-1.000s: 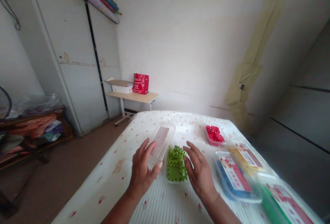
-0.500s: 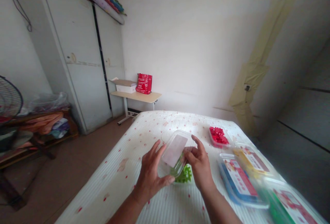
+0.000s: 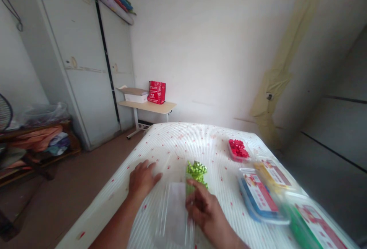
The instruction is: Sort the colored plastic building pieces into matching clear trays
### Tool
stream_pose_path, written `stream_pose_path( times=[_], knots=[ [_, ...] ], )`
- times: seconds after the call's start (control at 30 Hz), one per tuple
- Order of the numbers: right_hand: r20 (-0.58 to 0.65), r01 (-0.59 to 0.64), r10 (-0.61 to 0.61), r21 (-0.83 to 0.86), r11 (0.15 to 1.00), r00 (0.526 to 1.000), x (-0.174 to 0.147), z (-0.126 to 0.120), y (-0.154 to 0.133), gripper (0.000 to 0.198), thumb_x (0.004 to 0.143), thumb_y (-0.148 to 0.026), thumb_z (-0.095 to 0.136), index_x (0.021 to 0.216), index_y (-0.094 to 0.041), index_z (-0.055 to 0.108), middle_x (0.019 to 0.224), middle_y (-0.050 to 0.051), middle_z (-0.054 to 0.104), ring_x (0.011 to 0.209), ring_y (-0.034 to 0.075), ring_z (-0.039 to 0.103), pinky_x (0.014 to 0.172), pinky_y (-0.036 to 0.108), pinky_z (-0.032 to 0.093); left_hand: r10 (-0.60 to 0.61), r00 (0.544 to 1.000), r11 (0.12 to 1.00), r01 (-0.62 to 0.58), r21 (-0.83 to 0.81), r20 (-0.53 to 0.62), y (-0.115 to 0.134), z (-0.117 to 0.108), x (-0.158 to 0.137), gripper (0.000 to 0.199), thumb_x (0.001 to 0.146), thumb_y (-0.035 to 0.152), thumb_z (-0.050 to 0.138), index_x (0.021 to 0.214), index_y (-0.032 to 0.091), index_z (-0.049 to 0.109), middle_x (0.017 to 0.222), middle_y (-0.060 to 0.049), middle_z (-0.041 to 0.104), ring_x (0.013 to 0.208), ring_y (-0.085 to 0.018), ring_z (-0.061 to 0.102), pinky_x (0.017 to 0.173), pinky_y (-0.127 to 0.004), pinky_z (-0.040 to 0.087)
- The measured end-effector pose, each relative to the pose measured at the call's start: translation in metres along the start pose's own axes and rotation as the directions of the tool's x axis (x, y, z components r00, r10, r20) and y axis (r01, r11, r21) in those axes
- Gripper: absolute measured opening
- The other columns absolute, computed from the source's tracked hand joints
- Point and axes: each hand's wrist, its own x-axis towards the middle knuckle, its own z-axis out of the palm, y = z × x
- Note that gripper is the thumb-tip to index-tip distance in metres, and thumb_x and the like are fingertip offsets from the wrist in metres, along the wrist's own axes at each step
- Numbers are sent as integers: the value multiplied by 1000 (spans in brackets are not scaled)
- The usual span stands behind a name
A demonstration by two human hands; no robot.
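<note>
A clear plastic lid with a pale label lies low on the near part of the table, blurred. My right hand is at its right edge, fingers curled in on that edge and index finger stretched forward; motion smears it. Just beyond that finger are bright green toothed plastic pieces in a clear box whose walls hardly show. My left hand rests on the tablecloth left of the lid, holding nothing, fingers apart.
A clear box of red pieces stands farther back on the right. Nearer are lidded boxes with blue, yellow and green contents. A side table by the wall bears a red bag and a white carton.
The lid has come down from above the green pieces toward me, onto the near tablecloth. My left hand has let go and moved left; my right hand has moved down and nearer.
</note>
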Motion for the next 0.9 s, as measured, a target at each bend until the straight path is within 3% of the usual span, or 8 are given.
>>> stream_pose_path(
  times=[0.17,0.27,0.43,0.57,0.63,0.73,0.8,0.9],
  knots=[
    [204,-115,146,-154,981,968,-16,7,24,44,75,-31,55,117,-21,47,63,-6,49,41,3,39,39,13,29,54,997,995,-59,-80,-57,-11,-5,5,39,80,41,41,107,21,63,116,-8,62,107,-23,56,91,-31,39],
    [205,-99,156,-265,959,966,-20,9,32,44,74,-30,56,116,-21,49,50,-10,40,39,3,33,38,13,25,16,992,997,-26,-77,-123,-13,-13,2,41,86,37,29,110,24,59,113,-5,64,99,-20,60,86,-30,42],
    [213,-32,104,-313,949,971,-21,12,38,42,74,-30,57,115,-23,51,50,-9,43,44,5,37,44,14,32,-147,963,988,130,-89,-226,-16,-31,-5,46,87,39,23,113,21,57,103,-8,67,85,-25,63,72,-35,46],
    [229,-48,144,-380,924,963,-21,19,44,46,71,-28,59,116,-24,52,53,-8,51,45,6,42,44,15,34,-187,914,952,78,-297,-360,-20,-36,-5,48,86,39,23,108,18,60,106,-9,66,96,-26,60,81,-35,45],
    [196,-58,164,-458,887,967,-22,22,42,44,70,-26,59,114,-24,55,54,-6,54,44,7,45,43,15,34,-239,905,873,41,-486,-353,-20,-35,-5,46,85,40,26,105,19,61,106,-7,66,95,-23,60,80,-33,46],
    [130,-16,107,-564,826,986,-21,19,28,34,74,-23,57,107,-23,60,56,-4,59,46,9,51,44,16,37,-329,921,664,67,-745,-210,-17,-34,-6,43,83,43,30,105,20,60,99,-5,68,78,-19,61,64,-28,48],
    [64,78,-48,-636,767,997,-18,10,14,24,79,-21,51,100,-22,63,65,-1,64,54,11,57,50,17,41,-345,930,550,91,-830,-126,-12,-34,-7,44,81,43,34,104,18,60,94,-6,68,71,-17,59,57,-25,47],
    [-35,166,-314,-789,591,949,-5,-12,-5,22,87,-20,41,87,-20,63,72,3,64,62,12,58,57,19,44,-341,935,438,67,-896,-96,-5,-38,-10,43,78,45,39,99,15,61,89,-8,69,70,-16,58,56,-24,46]
  ],
)
